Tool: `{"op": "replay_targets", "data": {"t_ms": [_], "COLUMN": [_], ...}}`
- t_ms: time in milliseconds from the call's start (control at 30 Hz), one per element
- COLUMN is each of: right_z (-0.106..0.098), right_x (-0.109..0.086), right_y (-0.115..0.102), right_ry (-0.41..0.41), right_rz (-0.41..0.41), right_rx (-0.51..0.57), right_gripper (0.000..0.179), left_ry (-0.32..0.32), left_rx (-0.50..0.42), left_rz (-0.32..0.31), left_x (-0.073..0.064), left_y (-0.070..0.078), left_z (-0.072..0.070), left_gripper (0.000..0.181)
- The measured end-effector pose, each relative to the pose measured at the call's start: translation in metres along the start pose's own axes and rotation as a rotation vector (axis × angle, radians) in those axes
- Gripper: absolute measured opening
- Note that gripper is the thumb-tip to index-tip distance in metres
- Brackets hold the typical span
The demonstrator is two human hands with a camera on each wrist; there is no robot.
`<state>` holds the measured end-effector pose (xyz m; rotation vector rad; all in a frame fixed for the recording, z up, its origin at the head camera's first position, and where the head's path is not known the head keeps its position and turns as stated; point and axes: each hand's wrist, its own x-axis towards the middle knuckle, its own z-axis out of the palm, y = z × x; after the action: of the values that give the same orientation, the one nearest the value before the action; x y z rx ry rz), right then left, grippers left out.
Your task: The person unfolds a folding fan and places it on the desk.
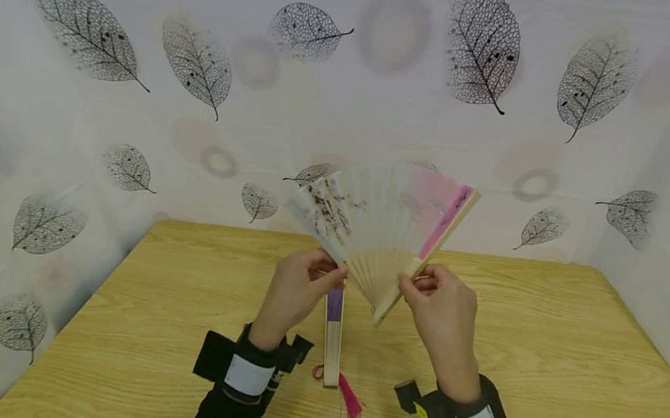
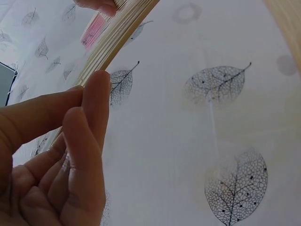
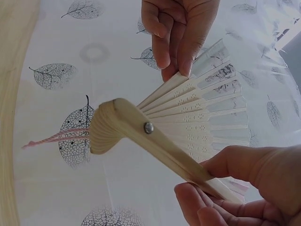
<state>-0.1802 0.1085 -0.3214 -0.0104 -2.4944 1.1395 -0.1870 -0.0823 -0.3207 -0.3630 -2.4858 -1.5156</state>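
Note:
Both hands hold up a spread folding fan (image 1: 389, 218), pale in the middle with dark floral print on the left and pink on the right. My left hand (image 1: 293, 291) pinches its left outer stick between thumb and fingers. On the other side, my right hand (image 1: 445, 318) grips the right outer guard stick. The right wrist view shows the pierced wooden ribs (image 3: 193, 113), a metal rivet (image 3: 148, 127) and a pink cord (image 3: 59, 137) at the narrow end. Below lies a folded fan (image 1: 332, 345) with a purple section, its top partly hidden behind the left hand.
A pink-red tassel (image 1: 350, 398) from the folded fan lies on the wooden table (image 1: 544, 392). A pale sheet (image 1: 350, 115) printed with dark leaves hangs behind the table and along its sides. Each wrist wears a black strap with a small camera.

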Motion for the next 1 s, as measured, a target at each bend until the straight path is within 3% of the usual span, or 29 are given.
{"op": "replay_targets", "data": {"t_ms": [367,733,1000], "right_z": [-0.001,-0.002,-0.002], "right_x": [0.001,0.001,0.000], "right_y": [0.003,0.000,0.000], "right_ry": [-0.027,-0.023,-0.049], "right_rz": [0.005,0.027,0.036], "right_rx": [0.027,0.051,0.057], "right_gripper": [0.021,0.023,0.023], "left_ry": [0.006,-0.026,-0.044], "left_rx": [0.005,-0.092,-0.115], "left_rz": [0.006,-0.090,-0.114], "left_x": [0.002,0.009,0.011], "left_y": [-0.003,-0.008,-0.010], "left_z": [-0.002,-0.008,-0.010], "left_gripper": [0.014,0.016,0.016]}}
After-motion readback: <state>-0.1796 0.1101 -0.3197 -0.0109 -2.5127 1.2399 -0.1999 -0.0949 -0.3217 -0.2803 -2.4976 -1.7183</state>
